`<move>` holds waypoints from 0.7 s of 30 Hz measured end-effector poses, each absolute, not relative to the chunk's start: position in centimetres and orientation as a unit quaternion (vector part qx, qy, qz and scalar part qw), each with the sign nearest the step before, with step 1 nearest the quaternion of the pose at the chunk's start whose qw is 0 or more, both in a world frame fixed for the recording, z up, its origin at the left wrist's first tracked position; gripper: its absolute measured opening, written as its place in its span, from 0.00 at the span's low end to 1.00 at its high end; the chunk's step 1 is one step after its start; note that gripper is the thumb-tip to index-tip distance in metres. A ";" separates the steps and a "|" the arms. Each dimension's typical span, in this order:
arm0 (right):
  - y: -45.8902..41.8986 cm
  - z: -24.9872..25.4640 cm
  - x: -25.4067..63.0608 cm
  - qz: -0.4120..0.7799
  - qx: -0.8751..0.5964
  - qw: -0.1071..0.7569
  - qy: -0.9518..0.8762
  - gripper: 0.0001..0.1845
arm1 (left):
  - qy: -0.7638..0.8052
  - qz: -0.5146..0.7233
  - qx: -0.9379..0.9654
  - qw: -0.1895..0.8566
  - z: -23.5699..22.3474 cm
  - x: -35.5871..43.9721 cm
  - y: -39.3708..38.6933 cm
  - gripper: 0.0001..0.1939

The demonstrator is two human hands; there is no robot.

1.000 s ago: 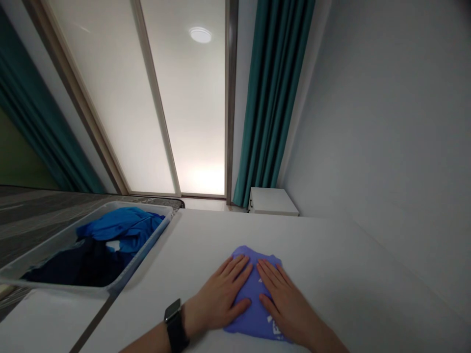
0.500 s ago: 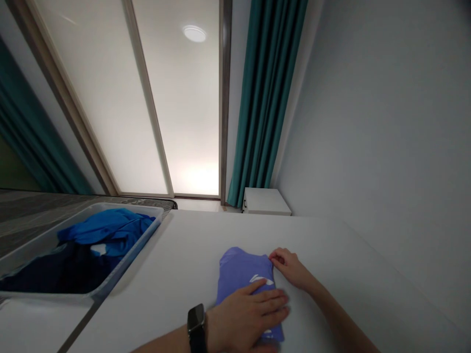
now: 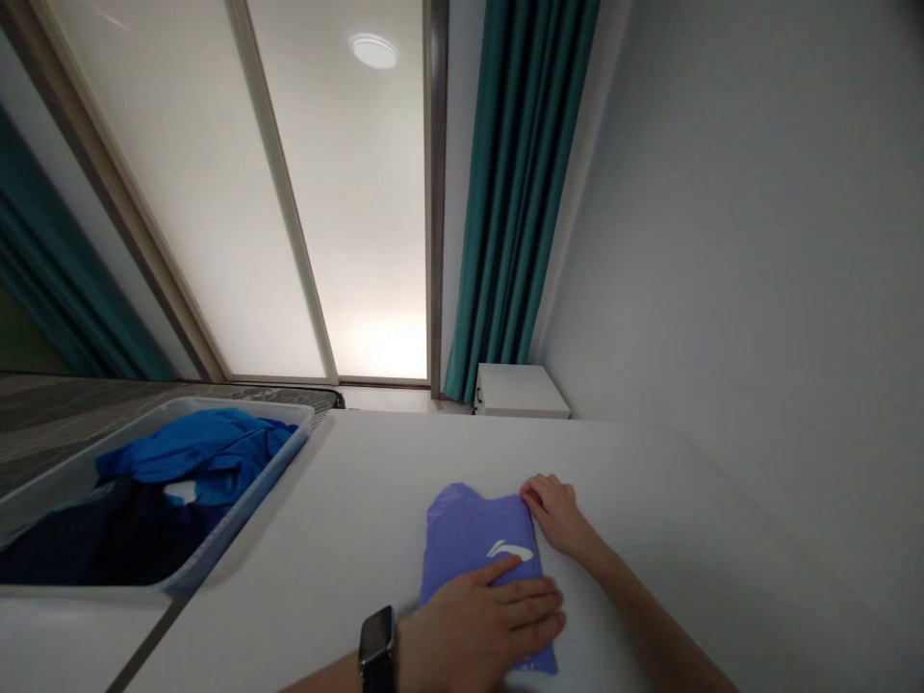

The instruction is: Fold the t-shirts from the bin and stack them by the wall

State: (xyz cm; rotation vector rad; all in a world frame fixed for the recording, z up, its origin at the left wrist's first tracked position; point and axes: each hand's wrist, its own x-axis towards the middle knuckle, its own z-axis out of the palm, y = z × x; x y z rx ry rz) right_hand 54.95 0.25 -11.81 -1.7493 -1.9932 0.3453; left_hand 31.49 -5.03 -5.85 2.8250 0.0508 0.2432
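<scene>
A folded purple shirt [image 3: 476,534] with a white logo lies flat on the white table [image 3: 361,500], its curved neckline edge facing away from me. My left hand [image 3: 480,616], wearing a black watch at the wrist, rests flat across the lower half of the shirt, fingers stretched to the right and covering part of it. At the shirt's upper right corner, my right hand [image 3: 554,510] has its fingertips pinched together on the edge of the cloth.
To the left stands a translucent plastic bin [image 3: 238,520] holding blue and dark clothes [image 3: 209,448]. Beyond the table are a small white cabinet [image 3: 520,390], a teal curtain [image 3: 512,192] and frosted sliding doors [image 3: 353,212]. A wall [image 3: 736,241] runs along the right.
My right hand has shifted slightly at the shirt's upper right corner. The left hand stays flat on the shirt, and the view has tilted a little.
</scene>
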 end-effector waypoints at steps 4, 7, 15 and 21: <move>0.0 -11.8 55.8 0.103 -0.641 0.264 -0.714 0.15 | 0.039 0.094 0.978 0.184 -4.4 31.2 -4.9 0.32; -0.6 -11.4 56.6 0.080 -0.645 0.295 -0.701 0.18 | 0.105 0.105 0.972 0.180 -3.5 30.2 -4.1 0.31; -7.3 -9.6 51.0 0.020 -0.544 0.289 -0.787 0.20 | 0.194 0.092 0.966 0.145 -5.7 25.9 -2.9 0.36; -8.9 -12.4 49.7 -0.022 -0.553 0.164 -0.816 0.30 | 0.253 0.087 0.956 0.121 -7.1 24.7 -3.9 0.38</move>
